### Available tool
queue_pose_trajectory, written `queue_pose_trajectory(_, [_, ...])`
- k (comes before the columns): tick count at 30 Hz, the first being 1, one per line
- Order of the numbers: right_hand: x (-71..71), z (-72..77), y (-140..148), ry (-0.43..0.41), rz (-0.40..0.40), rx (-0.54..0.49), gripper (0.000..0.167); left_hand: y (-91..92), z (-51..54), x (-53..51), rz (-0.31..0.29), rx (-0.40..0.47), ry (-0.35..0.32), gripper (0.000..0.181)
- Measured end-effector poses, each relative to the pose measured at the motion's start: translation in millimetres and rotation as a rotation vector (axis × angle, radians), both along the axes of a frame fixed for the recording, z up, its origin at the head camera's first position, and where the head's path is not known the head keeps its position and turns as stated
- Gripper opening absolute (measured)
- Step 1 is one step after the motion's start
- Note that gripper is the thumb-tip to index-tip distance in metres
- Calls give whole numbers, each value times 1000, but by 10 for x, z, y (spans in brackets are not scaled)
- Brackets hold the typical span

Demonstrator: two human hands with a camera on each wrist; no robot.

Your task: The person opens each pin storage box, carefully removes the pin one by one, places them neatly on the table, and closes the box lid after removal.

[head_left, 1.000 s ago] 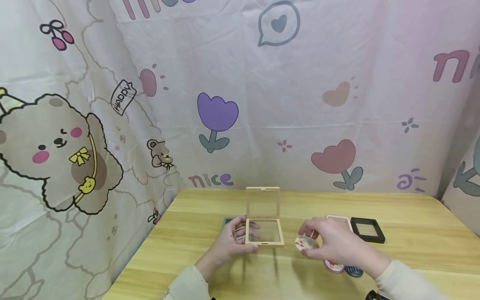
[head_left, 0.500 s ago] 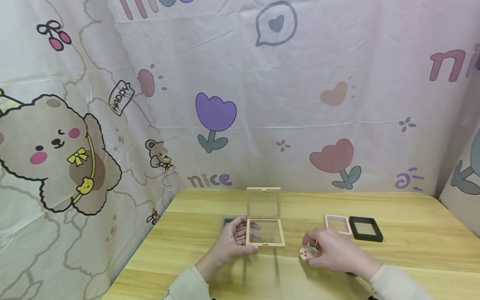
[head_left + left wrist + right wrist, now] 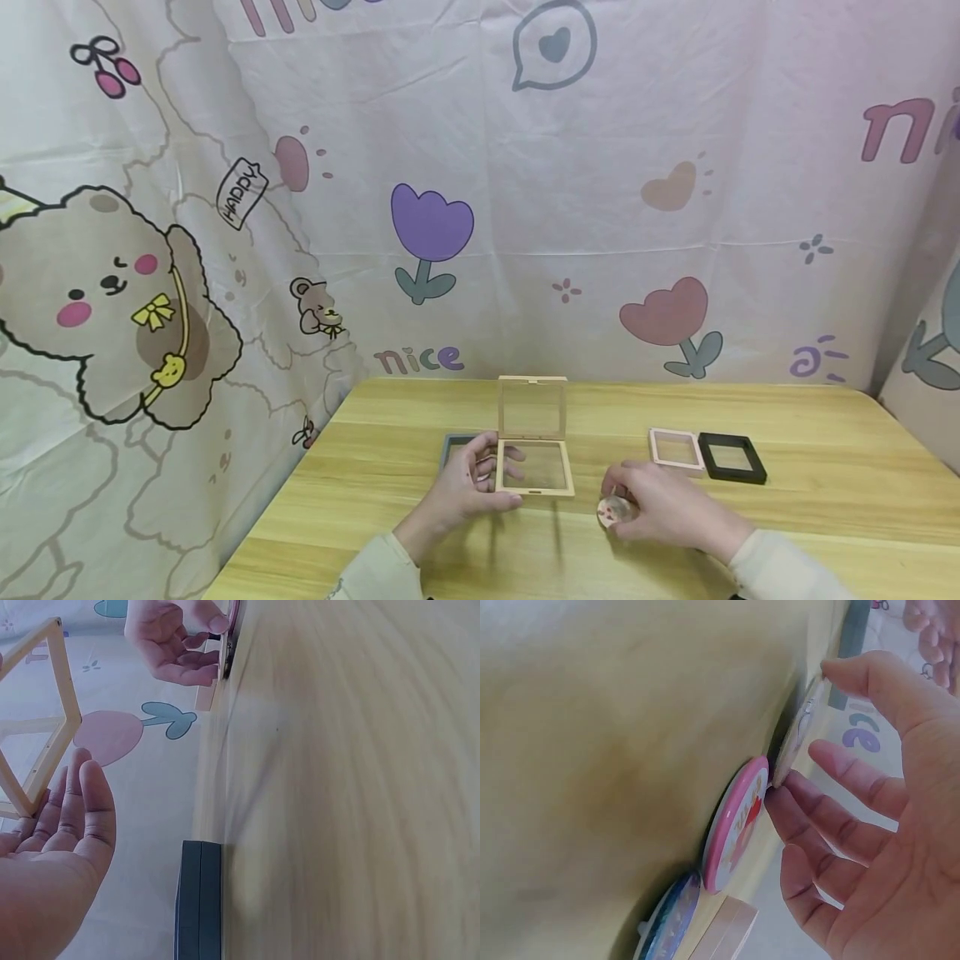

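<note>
My left hand (image 3: 467, 482) grips the left side of a beige display frame (image 3: 536, 493) with clear film panes, held above the table. Its two halves are hinged apart, one raised upright. The frame (image 3: 66, 697) also shows in the left wrist view. My right hand (image 3: 667, 504) pinches a round badge (image 3: 611, 511) with a pale, red-marked face, thumb on one edge and fingertips on the other. In the right wrist view that badge (image 3: 799, 735) is tilted close to the tabletop. Beside it lies a pink-rimmed badge (image 3: 735, 825), then a blue badge (image 3: 671, 919).
At the right lie a pale pink frame (image 3: 652, 450) and a black frame (image 3: 757, 467), side by side. A blue-grey frame (image 3: 450, 446) lies behind my left hand, partly covered. A printed curtain (image 3: 487, 208) hangs behind the wooden table (image 3: 390, 408).
My right hand has come lower and nearer with the badge, and now covers most of the other badges. My left hand and the beige frame have shifted slightly right.
</note>
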State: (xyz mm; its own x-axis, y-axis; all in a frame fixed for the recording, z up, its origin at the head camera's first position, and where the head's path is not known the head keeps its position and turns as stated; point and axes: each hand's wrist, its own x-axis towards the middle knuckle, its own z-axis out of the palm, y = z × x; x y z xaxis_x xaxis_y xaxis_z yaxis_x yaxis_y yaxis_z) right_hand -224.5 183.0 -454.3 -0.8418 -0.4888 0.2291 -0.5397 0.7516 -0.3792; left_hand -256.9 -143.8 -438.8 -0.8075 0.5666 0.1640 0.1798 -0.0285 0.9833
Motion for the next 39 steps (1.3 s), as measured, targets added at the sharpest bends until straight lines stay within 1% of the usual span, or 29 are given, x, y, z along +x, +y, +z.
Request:
queue_pose_trajectory(5, [11,-18,6,38,4,20,32,17,6,7,-8,-1,3,77])
queue_pose_trajectory(11, [23,20,5,18,15,17,31,35,17,24,-14,-3,7,78])
queue_pose_trajectory(13, [19,64,15,12,24,14,30,39,22,28,-15,-4,9,78])
queue_pose_trajectory(16, [7,167,45,8,26,17,34,49,32,34,-15,-2,9,77])
queue_pose_trajectory(18, [2,248,67,7,5,31,38,59,37,39,-18,-1,4,76])
queue_pose_trajectory(20, [-2,332,87,16,-18,31,39,70,40,45,-21,0,2,75])
queue_pose_trajectory(22, [2,417,100,-7,-43,-9,39,80,39,49,-26,2,0,74])
queue_pose_trajectory(23, [-1,457,105,-23,-48,-46,37,86,40,50,-29,4,2,74])
queue_pose_trajectory(25, [-13,540,115,-41,-36,-142,33,97,39,57,-35,3,3,77])
queue_pose_trajectory(27, [-16,624,114,-84,-34,-249,29,111,40,66,-42,7,6,79])
queue_pose_trajectory(29, [-30,699,108,-122,-16,-338,30,124,42,79,-58,15,13,81])
queue_pose_trajectory(32, [-30,806,75,-239,-22,-442,38,146,51,105,-80,17,18,80])
queue_pose_trajectory(34, [-36,855,53,-315,-11,-492,44,163,60,123,-95,12,17,79])
queue_pose_trajectory(36, [-41,892,33,-370,1,-524,47,181,71,142,-103,0,13,79])
queue_pose_trajectory(39, [-42,927,13,-394,40,-541,49,209,83,168,-111,-14,12,82])
